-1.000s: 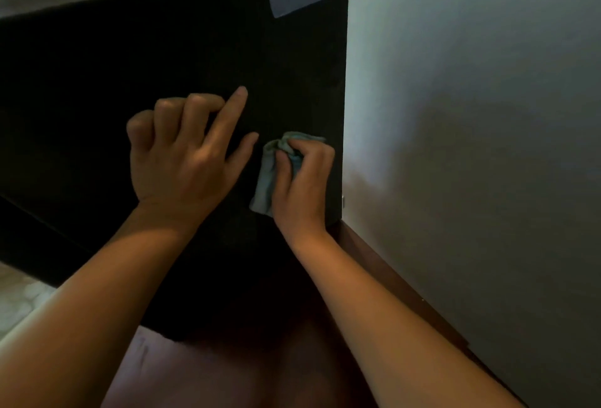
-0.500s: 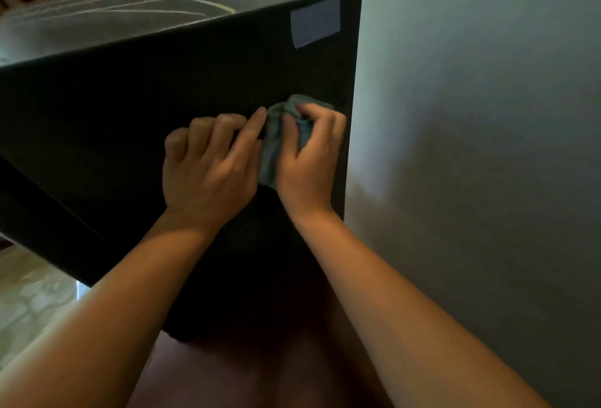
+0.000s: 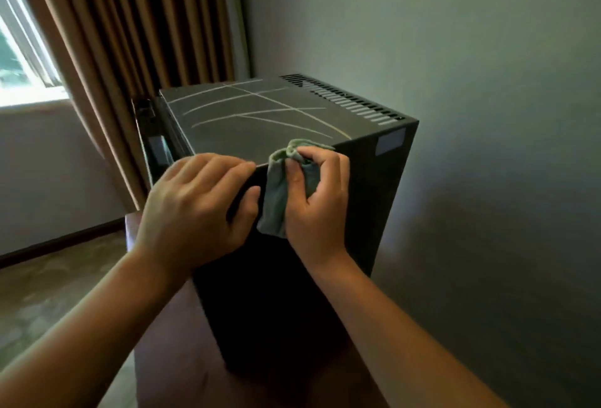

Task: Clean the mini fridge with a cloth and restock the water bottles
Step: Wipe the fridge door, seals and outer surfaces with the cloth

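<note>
Grey wall (image 3: 455, 33) at right, brown pleated curtain (image 3: 130, 33) beside a bright window (image 3: 19, 59), mottled floor (image 3: 48, 293) below.

- Single view: a wide-angle camera worn on the person's head, looking forward and steeply down.
- Vantage: above and close behind both forearms, which enter from the bottom edge and meet at the frame's middle.
- Near field: the left hand (image 3: 198, 209) and right hand (image 3: 320, 199) lie close to the lens, at the near top edge of the mini fridge (image 3: 260, 114).
- Far field: the curtain (image 3: 130, 17) and window (image 3: 19, 66) fill the upper left; the wall (image 3: 455, 33) fills the right.
- Overlap: only one view is supplied.
</note>
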Tool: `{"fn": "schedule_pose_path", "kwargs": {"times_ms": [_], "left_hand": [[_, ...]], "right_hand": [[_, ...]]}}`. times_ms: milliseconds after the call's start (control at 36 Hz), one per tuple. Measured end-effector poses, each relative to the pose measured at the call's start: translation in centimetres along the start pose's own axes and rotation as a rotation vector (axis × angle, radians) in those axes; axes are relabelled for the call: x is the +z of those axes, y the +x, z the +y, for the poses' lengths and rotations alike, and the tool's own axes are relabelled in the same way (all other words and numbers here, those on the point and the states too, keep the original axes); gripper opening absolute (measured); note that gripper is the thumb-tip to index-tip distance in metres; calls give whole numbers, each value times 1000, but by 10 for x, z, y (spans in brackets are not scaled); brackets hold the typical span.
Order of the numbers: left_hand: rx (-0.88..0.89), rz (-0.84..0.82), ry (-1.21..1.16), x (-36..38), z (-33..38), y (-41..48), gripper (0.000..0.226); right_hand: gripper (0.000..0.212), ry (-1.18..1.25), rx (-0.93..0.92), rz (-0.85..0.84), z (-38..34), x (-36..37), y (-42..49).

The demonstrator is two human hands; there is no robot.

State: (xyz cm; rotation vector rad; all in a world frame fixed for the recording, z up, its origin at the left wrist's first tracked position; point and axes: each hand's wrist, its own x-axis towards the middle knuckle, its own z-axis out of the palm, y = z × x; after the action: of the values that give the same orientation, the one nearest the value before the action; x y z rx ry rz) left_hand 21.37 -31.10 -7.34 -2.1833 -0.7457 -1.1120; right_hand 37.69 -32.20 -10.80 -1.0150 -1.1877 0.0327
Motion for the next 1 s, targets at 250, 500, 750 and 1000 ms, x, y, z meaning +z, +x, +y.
{"fn": "schedule_pose_path", "kwargs": {"times_ms": [250, 500, 750, 1000], "left_hand": [[-134, -290, -340, -31, -100, 6, 42], [-40, -205, -690, 20, -124, -20, 53], [-109, 22, -676, 34, -119, -28, 53], [-89, 65, -707, 46, -119, -29, 58]], "right_hand": [[15, -192, 6, 79, -69, 52, -10], [14, -600, 211, -109, -103, 61, -6], [9, -832, 475, -342, -110, 81, 20], [7, -885, 433, -366, -100, 80, 20]]}}
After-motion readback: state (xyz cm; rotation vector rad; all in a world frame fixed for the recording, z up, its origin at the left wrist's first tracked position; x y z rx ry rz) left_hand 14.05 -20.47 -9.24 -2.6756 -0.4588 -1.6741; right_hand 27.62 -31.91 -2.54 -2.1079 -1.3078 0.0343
